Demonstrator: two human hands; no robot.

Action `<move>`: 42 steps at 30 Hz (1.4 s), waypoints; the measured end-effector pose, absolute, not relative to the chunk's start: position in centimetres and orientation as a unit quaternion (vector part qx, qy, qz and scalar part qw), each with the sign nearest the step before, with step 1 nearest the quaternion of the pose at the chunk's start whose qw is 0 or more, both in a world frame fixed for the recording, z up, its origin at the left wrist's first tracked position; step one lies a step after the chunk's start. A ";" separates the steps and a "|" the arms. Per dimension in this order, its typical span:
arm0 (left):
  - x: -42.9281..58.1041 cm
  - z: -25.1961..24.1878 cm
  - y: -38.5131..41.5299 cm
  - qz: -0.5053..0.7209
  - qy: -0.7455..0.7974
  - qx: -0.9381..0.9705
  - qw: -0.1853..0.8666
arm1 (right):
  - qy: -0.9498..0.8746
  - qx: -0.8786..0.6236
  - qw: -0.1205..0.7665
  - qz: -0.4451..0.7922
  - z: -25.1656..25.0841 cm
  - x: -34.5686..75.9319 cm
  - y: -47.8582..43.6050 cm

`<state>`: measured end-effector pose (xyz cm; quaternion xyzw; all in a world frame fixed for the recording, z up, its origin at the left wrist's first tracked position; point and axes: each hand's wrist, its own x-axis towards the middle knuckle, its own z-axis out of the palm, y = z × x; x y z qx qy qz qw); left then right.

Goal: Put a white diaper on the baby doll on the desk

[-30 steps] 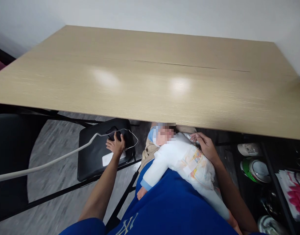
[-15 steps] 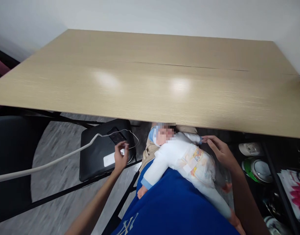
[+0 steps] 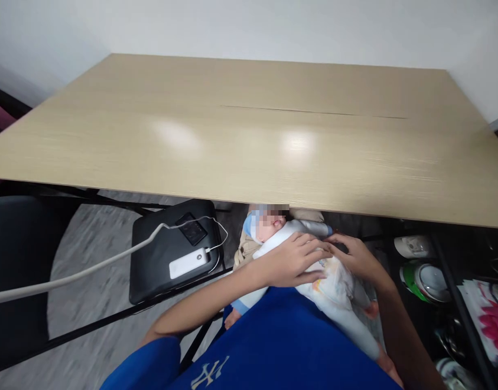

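A baby doll (image 3: pixel 338 292) in a white suit and a printed diaper lies across my lap, its head under the table's near edge. My left hand (image 3: pixel 293 260) rests flat on the doll's chest, fingers stretched out. My right hand (image 3: pixel 352 254) lies on the doll's far side by the diaper, fingers spread and touching it. Neither hand grips anything.
A wide wooden table (image 3: pixel 249 135) fills the view in front. To my left a black chair seat (image 3: pixel 151 265) carries a dark phone (image 3: pixel 192 229), a white power bank (image 3: pixel 188 263) and a white cable (image 3: pixel 90 265). Shelves with bowls (image 3: pixel 425 281) stand at the right.
My left hand has left the phone and power bank on the chair and swung right onto the doll's chest. My right hand has stayed by the doll's far side.
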<state>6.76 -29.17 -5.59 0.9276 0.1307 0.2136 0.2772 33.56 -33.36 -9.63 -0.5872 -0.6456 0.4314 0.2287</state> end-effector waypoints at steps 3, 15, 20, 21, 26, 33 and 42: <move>7.9 -7.0 -28.9 0.188 0.126 0.926 0.301 | -0.635 -0.597 0.224 0.436 -9.5 33.7 -33.5; 5.9 -8.0 -29.3 0.264 0.163 0.841 0.442 | -0.573 -0.691 0.317 0.305 -13.2 35.7 -32.2; 4.4 -7.4 -30.2 0.269 0.134 0.840 0.451 | -0.696 -0.539 0.321 0.350 -9.5 32.8 -32.9; 3.9 -7.2 -30.8 0.257 0.110 0.845 0.456 | -0.729 -0.491 0.304 0.368 -8.6 31.9 -33.0; 1.1 -6.4 -34.2 0.192 0.045 0.856 0.478 | -0.815 -0.406 0.224 0.347 -5.5 30.0 -33.4; 4.9 -5.9 -31.4 0.185 0.195 0.859 0.436 | -0.613 -0.558 0.155 0.537 -4.0 37.8 -39.8; 20.5 -7.4 -26.3 -0.218 0.139 0.909 0.326 | -0.577 -0.626 0.043 0.523 -7.5 35.8 -43.2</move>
